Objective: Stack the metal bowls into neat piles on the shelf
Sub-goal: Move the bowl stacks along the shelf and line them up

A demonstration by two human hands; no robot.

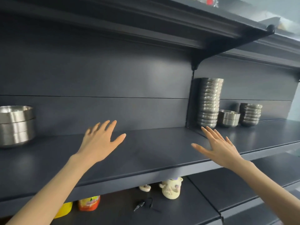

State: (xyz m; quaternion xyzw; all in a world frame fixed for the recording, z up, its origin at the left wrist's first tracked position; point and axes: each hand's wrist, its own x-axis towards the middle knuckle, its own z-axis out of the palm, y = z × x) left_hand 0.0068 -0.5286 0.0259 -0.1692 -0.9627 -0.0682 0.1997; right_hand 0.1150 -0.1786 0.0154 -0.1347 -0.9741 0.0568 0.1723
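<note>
Far left on the shelf [146, 153], cut by the frame edge: a short pile of large metal bowls [16, 125], nested, rims up. Next, over the bare middle of the board, the left hand [99, 143], palm down, fingers [112, 126] straight and spread, holding nothing (slightly blurred at the tips; contact with the board not clear). Further right, the right hand [222, 149], also palm down, fingers [209, 133] straight and fanned apart, empty, tips near the foot of the tall pile of small bowls [210, 103]. That pile neatly nested, standing against the upright divider [189, 103]. Just beside it, a low pile of two bowls [228, 118], then a medium pile [250, 114], all three close together at the back of the board. Down on the lower shelf [178, 213], left to right: a yellow packet [65, 210], an orange packet [89, 202], a small black cord [142, 205], a cream figurine mug [172, 189].
</note>
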